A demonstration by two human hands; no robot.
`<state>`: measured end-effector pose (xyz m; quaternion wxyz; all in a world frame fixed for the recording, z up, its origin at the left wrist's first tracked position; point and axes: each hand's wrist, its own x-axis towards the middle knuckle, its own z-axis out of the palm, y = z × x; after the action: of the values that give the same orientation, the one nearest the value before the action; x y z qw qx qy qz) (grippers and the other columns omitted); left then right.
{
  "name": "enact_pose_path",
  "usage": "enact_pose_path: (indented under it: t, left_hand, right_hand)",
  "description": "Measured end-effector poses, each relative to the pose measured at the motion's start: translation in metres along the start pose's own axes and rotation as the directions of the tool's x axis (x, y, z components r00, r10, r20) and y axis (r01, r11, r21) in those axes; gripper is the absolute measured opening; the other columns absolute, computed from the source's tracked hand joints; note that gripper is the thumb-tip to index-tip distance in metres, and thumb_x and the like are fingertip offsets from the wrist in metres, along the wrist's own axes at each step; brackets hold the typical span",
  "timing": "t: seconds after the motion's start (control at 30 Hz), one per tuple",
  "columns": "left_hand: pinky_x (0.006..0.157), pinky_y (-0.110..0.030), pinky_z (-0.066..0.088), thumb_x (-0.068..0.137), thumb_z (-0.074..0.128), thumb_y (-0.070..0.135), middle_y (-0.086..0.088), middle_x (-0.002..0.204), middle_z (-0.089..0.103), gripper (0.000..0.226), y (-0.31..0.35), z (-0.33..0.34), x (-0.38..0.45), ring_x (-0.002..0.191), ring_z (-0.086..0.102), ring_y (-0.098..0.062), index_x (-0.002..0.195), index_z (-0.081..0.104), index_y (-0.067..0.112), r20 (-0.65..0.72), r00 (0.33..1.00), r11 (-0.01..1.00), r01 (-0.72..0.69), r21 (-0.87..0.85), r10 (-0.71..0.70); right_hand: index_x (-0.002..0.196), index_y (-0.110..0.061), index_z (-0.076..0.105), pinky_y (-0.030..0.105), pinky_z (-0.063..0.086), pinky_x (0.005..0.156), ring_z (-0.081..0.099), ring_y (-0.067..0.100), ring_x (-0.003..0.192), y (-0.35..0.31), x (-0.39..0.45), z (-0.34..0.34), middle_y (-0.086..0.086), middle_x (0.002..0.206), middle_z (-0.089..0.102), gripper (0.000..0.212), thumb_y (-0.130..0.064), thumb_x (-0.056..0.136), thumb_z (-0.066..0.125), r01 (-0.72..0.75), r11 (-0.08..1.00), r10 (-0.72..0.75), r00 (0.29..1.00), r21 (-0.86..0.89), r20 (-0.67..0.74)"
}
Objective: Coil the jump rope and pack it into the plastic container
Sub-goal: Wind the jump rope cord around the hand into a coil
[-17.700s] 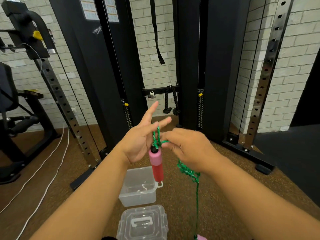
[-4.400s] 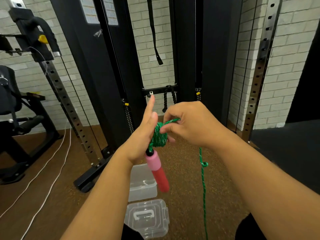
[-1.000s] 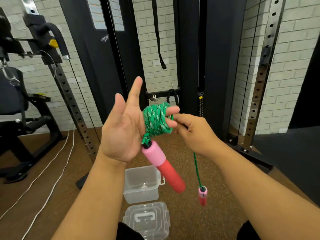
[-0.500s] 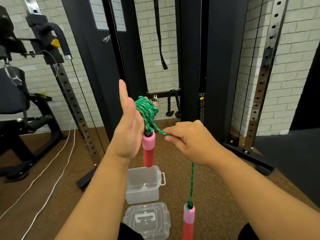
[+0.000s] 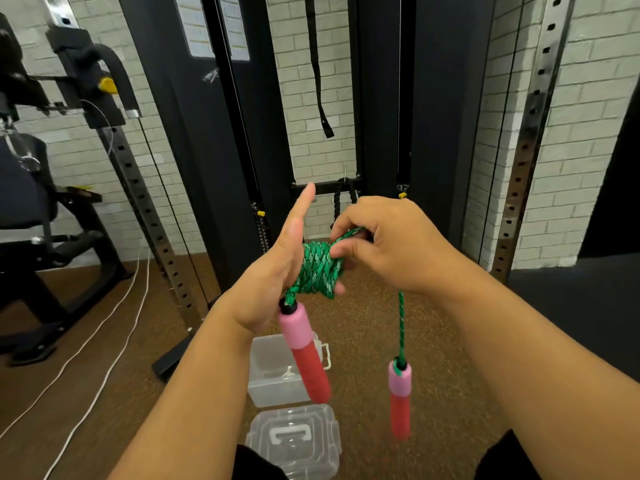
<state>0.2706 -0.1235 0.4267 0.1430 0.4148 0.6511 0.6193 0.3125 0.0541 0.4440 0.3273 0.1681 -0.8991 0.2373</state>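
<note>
Gym floor (image 5: 367, 327), cable machine (image 5: 207, 150) behind. Jump rope (image 5: 318, 268) mostly wound round the left hand (image 5: 270, 278), its grip spread flat. The right hand (image 5: 394, 247) pinches the short free tail, second handle (image 5: 400, 396) dangling. Left to do, by my reading: last turns, then packing. Open plastic container (image 5: 273, 379) sits below, lid (image 5: 294, 438) just beside, machine foot (image 5: 169, 362) near its left wall.

I am standing in a gym: a black cable machine (image 5: 207, 168) with perforated steel uprights (image 5: 530, 133) is facing me, 1 padded bench (image 5: 24, 181) is sitting left, and speckled rubber flooring (image 5: 363, 323) is lying underfoot.
</note>
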Motion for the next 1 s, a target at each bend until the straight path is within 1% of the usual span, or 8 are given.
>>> enact_pose_path:
  t: [0.07,0.2,0.4,0.47,0.63,0.77,0.9,1.0]
  left_hand:
    - [0.077,-0.035,0.052,0.083,0.043,0.073,-0.03,0.151,0.029,0.081,0.01,-0.002,0.001,0.079,0.063,-0.028,0.152,0.016,0.042,0.086,0.996,0.997,-0.001,-0.074,0.007]
    - [0.08,-0.044,0.052,0.079,0.048,0.074,-0.044,0.116,0.054,0.085,0.0,-0.013,0.001,0.075,0.065,-0.033,0.151,0.015,0.045,0.206,0.977,0.964,0.01,-0.265,0.047]
    - [0.091,-0.047,0.05,0.083,0.042,0.065,-0.044,0.121,0.053,0.081,0.002,-0.008,0.005,0.083,0.068,-0.037,0.153,0.011,0.04,0.089,0.976,0.892,-0.144,-0.429,0.201]
    - [0.091,-0.047,0.049,0.083,0.037,0.065,-0.044,0.125,0.05,0.08,0.006,-0.006,0.008,0.087,0.068,-0.037,0.153,0.008,0.041,0.034,0.968,0.873,-0.209,-0.442,0.248]
    - [0.096,-0.046,0.047,0.081,0.049,0.065,-0.037,0.137,0.046,0.088,0.01,-0.002,0.01,0.109,0.062,-0.039,0.151,0.001,0.045,-0.126,0.927,0.915,-0.37,-0.159,0.353]
    - [0.104,-0.043,0.044,0.078,0.054,0.069,-0.027,0.15,0.033,0.095,0.007,-0.001,0.01,0.129,0.051,-0.036,0.149,-0.006,0.049,-0.162,0.927,0.93,-0.355,-0.091,0.338]
    - [0.115,-0.048,0.03,0.074,0.047,0.08,-0.011,0.163,0.007,0.078,0.002,-0.001,0.006,0.141,0.038,-0.028,0.139,0.004,0.067,-0.192,0.934,0.953,-0.301,0.022,0.3]
    - [0.105,-0.045,0.042,0.046,0.053,0.095,-0.017,0.147,0.045,0.121,-0.004,-0.006,0.004,0.121,0.059,-0.026,0.144,0.037,0.025,-0.086,0.99,0.994,-0.113,0.013,0.114]
  right_hand:
    - [0.087,-0.028,0.068,0.024,0.047,0.071,0.06,0.004,0.074,0.004,-0.001,0.003,-0.012,0.081,0.061,0.006,-0.027,0.081,0.07,-0.044,0.994,0.045,0.999,0.101,-0.011]
    - [0.099,-0.024,0.072,0.014,0.045,0.08,0.061,0.004,0.09,0.014,-0.005,0.012,-0.011,0.091,0.067,0.015,-0.019,0.089,0.062,-0.131,0.962,0.148,0.988,0.241,-0.052]
    - [0.101,-0.037,0.067,0.013,0.043,0.075,0.057,0.003,0.089,0.016,-0.018,0.027,-0.008,0.094,0.066,0.034,-0.007,0.092,0.053,-0.168,0.933,0.196,0.979,0.319,-0.058]
    - [0.102,-0.022,0.07,0.017,0.041,0.066,0.054,0.0,0.075,0.017,-0.02,0.032,-0.013,0.08,0.061,0.023,-0.009,0.092,0.054,-0.178,0.94,0.205,0.977,0.29,-0.064]
    - [0.12,-0.017,0.065,0.006,0.041,0.072,0.054,-0.014,0.073,0.013,-0.025,0.041,-0.024,0.082,0.059,0.028,-0.018,0.094,0.055,-0.195,0.944,0.198,0.98,0.268,0.016]
    - [0.128,-0.026,0.058,0.03,0.051,0.086,0.062,0.006,0.098,0.005,-0.029,0.042,-0.007,0.112,0.07,0.034,-0.025,0.094,0.054,-0.122,0.982,0.111,0.99,0.144,0.084]
    - [0.11,-0.024,0.066,0.04,0.05,0.075,0.059,0.011,0.08,-0.002,-0.031,0.037,-0.008,0.086,0.067,0.023,-0.032,0.093,0.053,-0.009,1.0,0.013,0.99,-0.03,0.139]
    - [0.099,-0.021,0.068,0.041,0.047,0.072,0.054,0.011,0.074,-0.005,-0.028,0.03,-0.013,0.075,0.055,0.026,-0.038,0.091,0.05,0.075,0.99,-0.057,0.987,-0.115,0.153]
